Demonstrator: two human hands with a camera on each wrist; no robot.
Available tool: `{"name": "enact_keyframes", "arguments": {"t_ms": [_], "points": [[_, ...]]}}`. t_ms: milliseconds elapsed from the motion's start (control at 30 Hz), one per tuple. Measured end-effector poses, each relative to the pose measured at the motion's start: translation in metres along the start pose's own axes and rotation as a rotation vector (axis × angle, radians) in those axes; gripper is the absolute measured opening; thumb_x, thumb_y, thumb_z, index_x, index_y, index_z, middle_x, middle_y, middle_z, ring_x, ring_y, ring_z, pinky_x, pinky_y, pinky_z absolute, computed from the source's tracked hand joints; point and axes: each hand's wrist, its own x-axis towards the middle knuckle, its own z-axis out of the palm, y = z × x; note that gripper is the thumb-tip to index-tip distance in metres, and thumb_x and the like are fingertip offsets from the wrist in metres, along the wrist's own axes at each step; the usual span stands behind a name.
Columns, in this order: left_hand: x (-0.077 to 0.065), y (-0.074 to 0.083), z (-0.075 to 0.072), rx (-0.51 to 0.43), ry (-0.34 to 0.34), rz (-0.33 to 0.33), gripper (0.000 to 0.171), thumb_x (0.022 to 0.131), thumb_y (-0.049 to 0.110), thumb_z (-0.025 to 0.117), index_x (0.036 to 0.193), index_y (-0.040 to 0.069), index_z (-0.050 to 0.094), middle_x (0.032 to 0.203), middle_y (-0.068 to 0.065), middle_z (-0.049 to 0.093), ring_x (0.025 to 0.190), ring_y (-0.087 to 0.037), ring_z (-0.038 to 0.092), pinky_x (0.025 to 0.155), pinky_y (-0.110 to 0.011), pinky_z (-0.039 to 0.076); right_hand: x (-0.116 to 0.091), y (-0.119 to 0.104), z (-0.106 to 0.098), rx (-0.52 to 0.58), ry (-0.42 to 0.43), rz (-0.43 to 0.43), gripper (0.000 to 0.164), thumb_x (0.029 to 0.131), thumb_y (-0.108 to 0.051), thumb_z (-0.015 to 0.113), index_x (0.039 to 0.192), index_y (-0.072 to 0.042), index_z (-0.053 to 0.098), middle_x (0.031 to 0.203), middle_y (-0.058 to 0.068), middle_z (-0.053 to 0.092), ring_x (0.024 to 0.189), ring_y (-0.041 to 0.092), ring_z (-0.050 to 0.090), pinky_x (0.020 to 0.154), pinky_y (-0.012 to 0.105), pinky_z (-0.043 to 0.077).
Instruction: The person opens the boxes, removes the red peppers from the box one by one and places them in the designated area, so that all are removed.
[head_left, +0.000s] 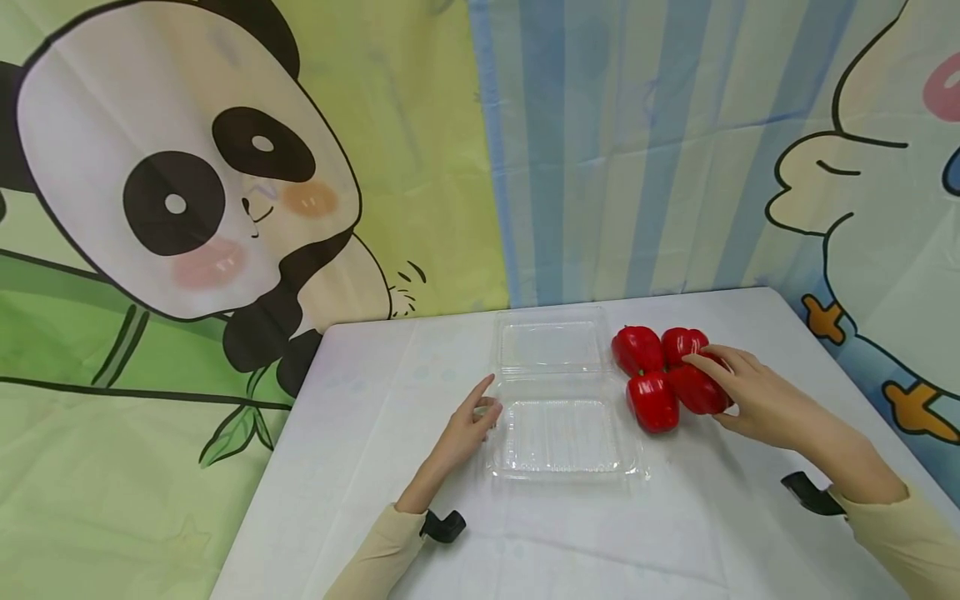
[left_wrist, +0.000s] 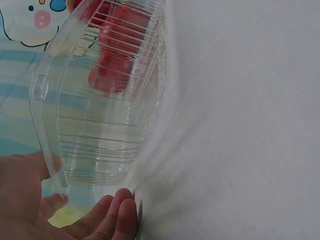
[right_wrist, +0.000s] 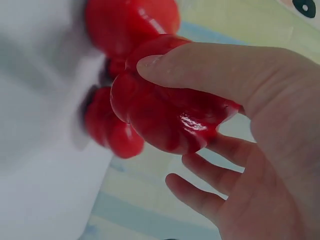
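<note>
A clear plastic clamshell container (head_left: 562, 435) lies unfolded on the table, its lid (head_left: 551, 346) toward the back. At its left edge is my left hand (head_left: 467, 429), fingers loosely extended; the left wrist view shows the same hand (left_wrist: 95, 210) beside the container wall (left_wrist: 100, 130), and whether it touches is hard to tell. Several glossy red bell peppers are clustered right of the container. My right hand (head_left: 765, 400) grips the nearest-right bell pepper (head_left: 697, 388). In the right wrist view, the thumb lies across this bell pepper (right_wrist: 165, 112), with fingers behind it.
Other red bell peppers, one at front left (head_left: 652, 402), one at back left (head_left: 637, 350) and one at the back (head_left: 682, 343), crowd against the held one. A white cloth covers the table (head_left: 600, 542). Behind it hangs a cartoon-printed curtain (head_left: 420, 167).
</note>
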Motion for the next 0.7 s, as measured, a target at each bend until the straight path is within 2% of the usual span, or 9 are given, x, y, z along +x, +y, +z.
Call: {"name": "enact_keyframes", "arguments": {"t_ms": [133, 333, 700], "points": [[0.0, -0.001, 0.0, -0.001, 0.002, -0.001, 0.062, 0.104, 0.039, 0.054, 0.159, 0.026, 0.029, 0.136, -0.017, 0.06, 0.086, -0.016, 0.067, 0.066, -0.026, 0.052, -0.004, 0.009, 0.008, 0.008, -0.007, 0.051, 0.1, 0.059, -0.008, 0.095, 0.145, -0.006, 0.044, 0.137, 0.028, 0.045, 0.124, 0.05, 0.041, 0.08, 0.058, 0.058], [0.0, -0.001, 0.0, -0.003, 0.002, -0.004, 0.062, 0.104, 0.039, 0.054, 0.159, 0.027, 0.028, 0.135, -0.016, 0.06, 0.088, -0.016, 0.066, 0.068, -0.027, 0.053, -0.005, 0.017, 0.025, 0.041, -0.064, 0.128, 0.094, 0.064, -0.015, 0.094, 0.143, -0.006, 0.046, 0.133, 0.031, 0.048, 0.12, 0.053, 0.043, 0.077, 0.057, 0.059], [0.001, 0.0, 0.001, -0.003, 0.004, 0.003, 0.062, 0.105, 0.037, 0.053, 0.16, 0.025, 0.028, 0.135, -0.017, 0.059, 0.09, -0.018, 0.067, 0.068, -0.028, 0.054, 0.003, 0.022, 0.041, 0.051, -0.086, 0.158, 0.093, 0.066, -0.02, 0.093, 0.144, -0.003, 0.044, 0.13, 0.032, 0.048, 0.119, 0.055, 0.042, 0.076, 0.059, 0.058]]}}
